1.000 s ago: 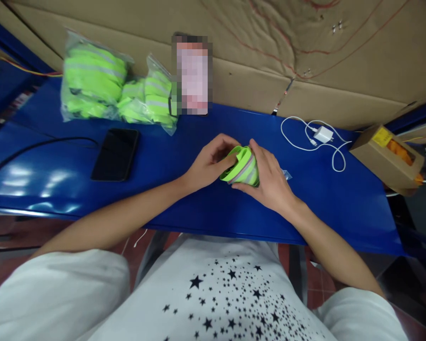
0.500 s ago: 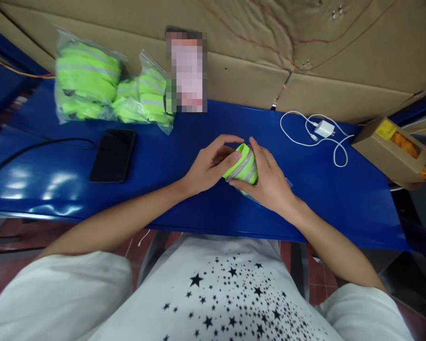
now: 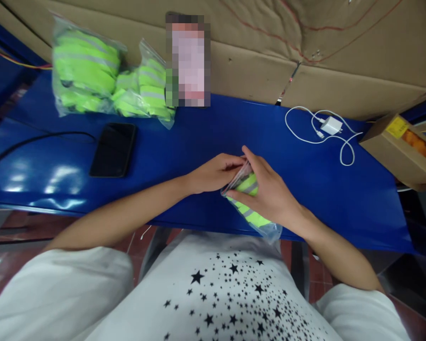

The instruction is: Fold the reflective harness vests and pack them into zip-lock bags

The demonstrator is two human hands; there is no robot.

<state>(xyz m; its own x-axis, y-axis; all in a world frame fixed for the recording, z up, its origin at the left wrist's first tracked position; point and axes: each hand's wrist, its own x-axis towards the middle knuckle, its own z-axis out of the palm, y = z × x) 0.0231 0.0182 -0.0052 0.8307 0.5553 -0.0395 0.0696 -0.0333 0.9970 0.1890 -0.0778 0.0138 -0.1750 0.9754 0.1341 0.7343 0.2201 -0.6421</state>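
Observation:
Between my hands is a clear plastic zip bag [image 3: 268, 231] with a folded neon-yellow reflective band [image 3: 253, 215] inside, grey stripes across it. The bag lies slanted near the table's front edge, its mouth toward the upper left. My right hand [image 3: 270, 189] wraps over the bag, thumb on the near side and fingers on the far side. At the bag's mouth, my left hand [image 3: 216, 173] has its fingers closed on the edge; the fingertips are partly hidden.
Filled bags of neon-yellow bands [image 3: 87, 71] stand at the back left beside a propped, blurred-screen phone [image 3: 188, 61]. A black phone [image 3: 112, 150] lies on the blue table [image 3: 184, 213]. To the right are a white charger with cable [image 3: 331, 126] and a cardboard box [image 3: 394, 147].
The neon band now sits deeper inside the plastic bag, and the bag shows more fully toward the table's front edge. My left hand has closed from a loose grip onto the bag's mouth.

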